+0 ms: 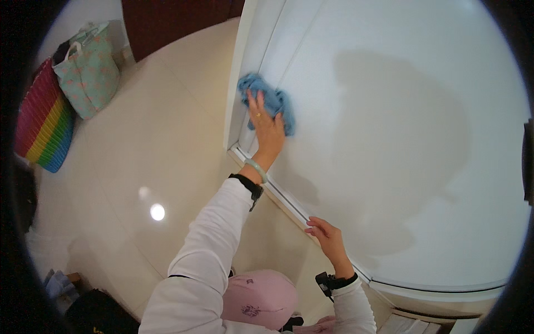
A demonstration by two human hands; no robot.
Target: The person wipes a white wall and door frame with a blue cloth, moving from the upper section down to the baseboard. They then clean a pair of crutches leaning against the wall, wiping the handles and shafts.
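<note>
My left hand, with a ring and a pale bangle, presses a crumpled blue cloth against the white panel door. The cloth lies beside the door's left edge strip, near its lower corner. Its fingers are slightly spread, and part of the cloth is hidden beneath them. Lower down, my right hand holds nothing. Its fingertips are by the narrow bottom rail of the door, bent and a little apart; I cannot tell whether they touch it.
Glossy beige floor tiles stretch to the left. A rainbow-striped woven basket and a mint-green patterned bag stand by the wall. A dark bag lies at lower left. My knee in pink trousers is below the door.
</note>
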